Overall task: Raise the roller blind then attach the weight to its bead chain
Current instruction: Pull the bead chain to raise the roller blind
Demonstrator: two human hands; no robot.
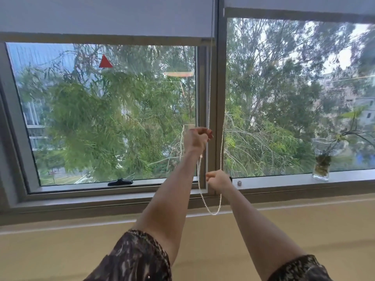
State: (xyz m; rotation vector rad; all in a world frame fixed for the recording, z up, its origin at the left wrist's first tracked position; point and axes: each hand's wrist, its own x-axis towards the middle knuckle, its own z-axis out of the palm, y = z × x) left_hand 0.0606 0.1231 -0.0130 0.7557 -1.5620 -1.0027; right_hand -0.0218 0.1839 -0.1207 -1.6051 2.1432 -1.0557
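Note:
The grey roller blind [105, 19] over the left pane hangs with its bottom bar near the top of the window. Its white bead chain [220, 155] runs down beside the centre mullion and loops low at the sill. My left hand [197, 138] is raised and closed around the left strand of the chain. Lower down, my right hand [218, 180] is closed on the right strand. A small silver cylinder, the weight [239, 183], stands on the sill just right of my right hand.
A second blind [300, 5] covers the top of the right pane. A glass vase with a plant [321, 168] stands on the sill at right. A black window handle [120, 181] sits at the left pane's bottom. Beige wall lies below the sill.

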